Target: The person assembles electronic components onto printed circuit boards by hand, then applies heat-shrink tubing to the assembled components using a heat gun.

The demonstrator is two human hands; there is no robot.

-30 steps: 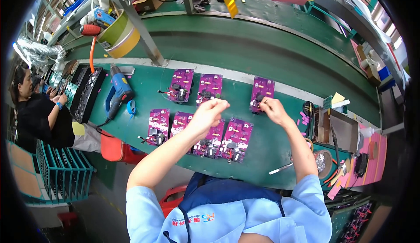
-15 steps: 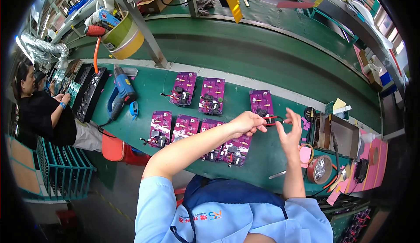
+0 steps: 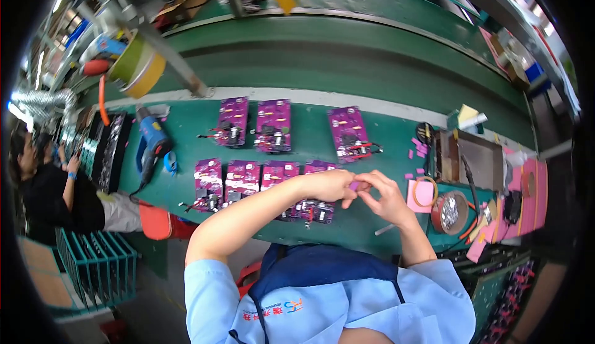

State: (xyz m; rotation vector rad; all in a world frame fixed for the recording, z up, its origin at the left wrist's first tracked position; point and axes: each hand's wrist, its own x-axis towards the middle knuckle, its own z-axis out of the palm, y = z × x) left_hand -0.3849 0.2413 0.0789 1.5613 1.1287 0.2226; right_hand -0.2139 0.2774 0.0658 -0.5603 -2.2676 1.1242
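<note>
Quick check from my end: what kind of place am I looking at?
Most likely an electronics assembly workshop: purple circuit boards lie in rows on a green bench, with a blue heat gun nearby.

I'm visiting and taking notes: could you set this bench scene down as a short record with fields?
Left hand: fingertips pinching a small pinkish piece
Right hand: fingertips at the same piece
Boards: seven purple circuit boards, three far, four near
Left side: blue heat gun on the green bench
Right side: open metal box
</note>
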